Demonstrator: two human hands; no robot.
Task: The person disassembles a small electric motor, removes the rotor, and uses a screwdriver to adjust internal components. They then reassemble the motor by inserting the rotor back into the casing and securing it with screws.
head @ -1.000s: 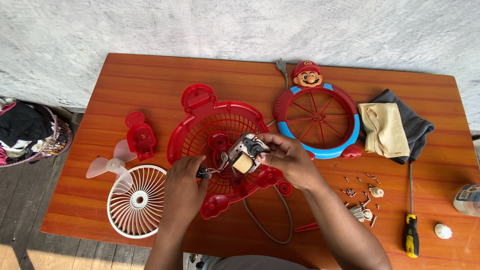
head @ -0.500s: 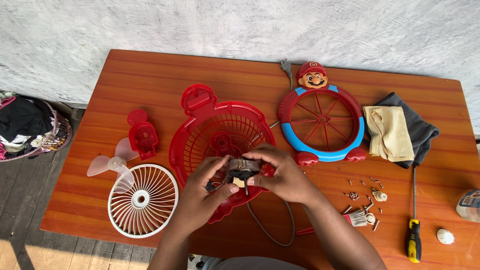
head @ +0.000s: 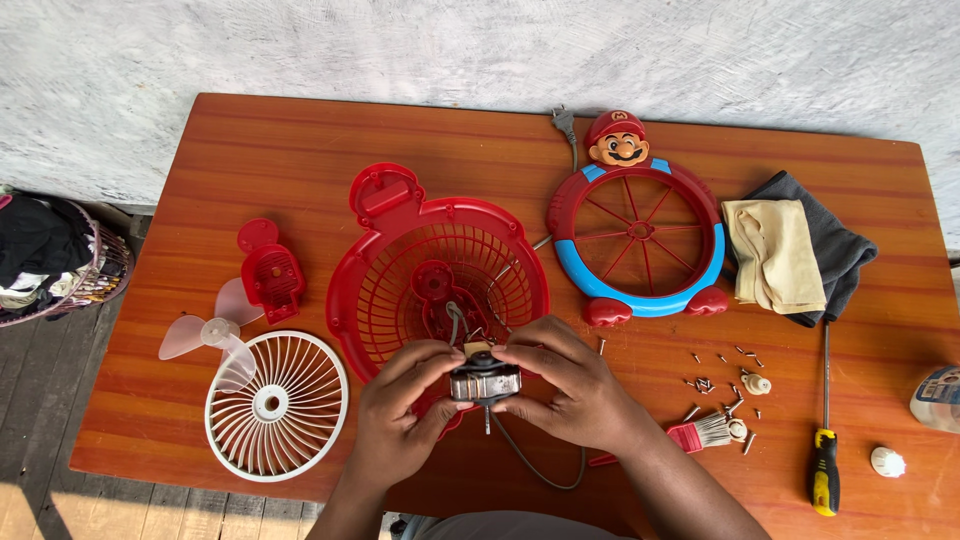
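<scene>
Both hands are pinched onto the little fan motor (head: 485,381): left hand (head: 400,415) curled around its left end, right hand (head: 570,385) closed over the right end, fingers wrapped snug so it sits lifted just above the surface and level between them, probably so the shaft poking down stays clear. Thin wires run from the motor up into the red rear fan housing (head: 440,275) right behind the hands, so it looks tethered, which would explain why it's held that close to the grille. A dark cord (head: 540,468) loops out under the right hand. Left of the left hand is the white front grille (head: 277,405), with the translucent fan blade (head: 205,335) and a small red cover piece (head: 272,272) just beyond. Right of the right hand there's a small red brush (head: 700,434) and scattered screws (head: 715,375), likely kept in one spot so they don't wander, then a yellow-handled screwdriver (head: 825,440). Farther back sits the round cartoon-face front frame (head: 637,240) and folded cloths (head: 790,255). It's all on an orange-brown wooden surface (head: 250,150) against a rough whitewashed wall (head: 400,50), plank floor and a basket of clothes (head: 50,265) off far left.
</scene>
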